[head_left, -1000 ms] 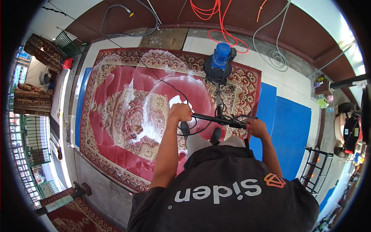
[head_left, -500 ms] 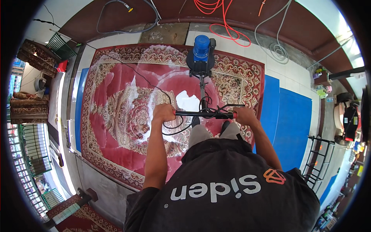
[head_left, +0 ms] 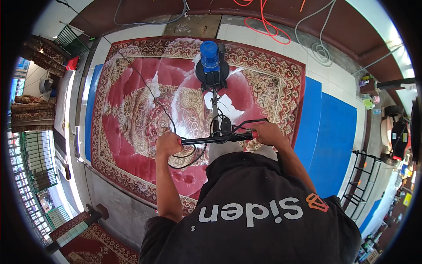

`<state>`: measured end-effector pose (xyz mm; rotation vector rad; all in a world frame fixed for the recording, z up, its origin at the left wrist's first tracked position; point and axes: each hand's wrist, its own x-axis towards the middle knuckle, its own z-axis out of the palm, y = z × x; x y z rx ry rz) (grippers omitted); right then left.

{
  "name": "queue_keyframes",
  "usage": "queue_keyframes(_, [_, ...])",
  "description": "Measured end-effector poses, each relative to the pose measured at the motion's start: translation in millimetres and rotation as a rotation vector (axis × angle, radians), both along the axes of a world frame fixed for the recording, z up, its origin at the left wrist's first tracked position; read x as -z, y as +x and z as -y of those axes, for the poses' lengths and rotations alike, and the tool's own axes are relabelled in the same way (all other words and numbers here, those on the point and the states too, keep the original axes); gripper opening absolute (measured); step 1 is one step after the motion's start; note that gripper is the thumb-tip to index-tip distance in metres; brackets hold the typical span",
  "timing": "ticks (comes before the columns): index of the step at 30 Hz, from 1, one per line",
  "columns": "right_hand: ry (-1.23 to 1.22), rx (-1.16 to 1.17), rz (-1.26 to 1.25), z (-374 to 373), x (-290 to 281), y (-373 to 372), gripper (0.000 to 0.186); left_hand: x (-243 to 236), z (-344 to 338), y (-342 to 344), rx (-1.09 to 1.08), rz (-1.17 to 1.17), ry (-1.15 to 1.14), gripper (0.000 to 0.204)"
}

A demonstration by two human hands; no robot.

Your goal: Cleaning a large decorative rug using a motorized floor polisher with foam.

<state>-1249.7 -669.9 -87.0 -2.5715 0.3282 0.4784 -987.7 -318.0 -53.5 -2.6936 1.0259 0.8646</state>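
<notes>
Both my hands hold the crossbar handle of a floor scrubbing machine with a blue motor and a dark round base. My left hand is closed round the bar's left end. Around the right end my right hand is wrapped, beside a thin black lever. The machine's base rests on the upper part of a red patterned carpet streaked with white foam. A black power cable loops at the handle and runs to the upper left. The underside of the base is hidden.
Blue mats lie right of the carpet, on pale tiles. Near the back wall, an orange-red hose and a grey hose hang and coil. At the right stands a black metal rack. A rolled item is at the lower left.
The machine's blue motor and base have moved to the left over the carpet. The handle has shifted left and tilted, its left end lower, with both hands still on it.
</notes>
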Motion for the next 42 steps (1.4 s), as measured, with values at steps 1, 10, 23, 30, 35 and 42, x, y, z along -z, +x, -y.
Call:
queue_keyframes(1, [0.002, 0.002, 0.004, -6, 1, -7, 0.025, -6, -6, -10, -0.028, -0.015, 0.018, 0.024])
queue_keyframes(10, [0.019, -0.103, -0.003, -58, -22, -87, 0.033, -23, -86, -118, -0.117, -0.013, -0.037, 0.025])
queue_keyframes(23, [0.061, 0.044, -0.067, -122, -49, -251, 0.026, -37, -117, -236, 0.036, -0.027, -0.073, 0.020])
queue_keyframes(30, [0.041, 0.182, -0.112, -119, -40, -292, 0.024, -21, -75, -240, 0.136, -0.124, 0.016, 0.019])
queue_keyframes(35, [0.028, 0.343, -0.117, -116, -22, -295, 0.023, -11, -21, -206, 0.256, -0.042, -0.011, 0.019])
queue_keyframes(42, [0.003, 0.514, -0.035, -93, -11, -248, 0.015, -8, 81, -108, 0.490, -0.058, -0.013, 0.019])
